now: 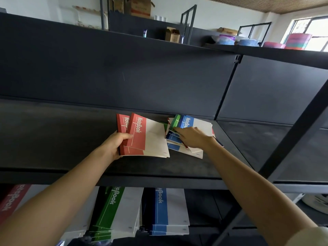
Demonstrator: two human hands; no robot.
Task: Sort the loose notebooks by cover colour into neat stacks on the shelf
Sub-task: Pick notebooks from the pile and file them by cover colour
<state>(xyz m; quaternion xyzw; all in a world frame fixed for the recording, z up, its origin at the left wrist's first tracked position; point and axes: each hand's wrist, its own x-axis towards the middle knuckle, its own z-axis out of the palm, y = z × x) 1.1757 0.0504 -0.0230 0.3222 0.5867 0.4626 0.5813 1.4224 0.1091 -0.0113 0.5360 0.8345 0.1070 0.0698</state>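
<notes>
The red notebooks [142, 137], two or more fanned together, lie at the middle of the dark shelf [62, 139], and your left hand [116, 144] grips them at their spine edge, thumb curled over the top cover. Just to their right sits the loose pile [186, 148] of mixed covers, with a green notebook [175, 121] and a blue notebook [195, 124] tilted up at its back. Your right hand [193, 137] rests on this pile, fingers reaching towards the green one; you cannot tell whether they pinch anything. On the level below lie a red stack [12, 201], a green stack [117, 210] and a blue stack [168, 208], side by side. The top shelf [266, 50] carries cardboard boxes [173, 35] and coloured plastic tubs [227, 39].
</notes>
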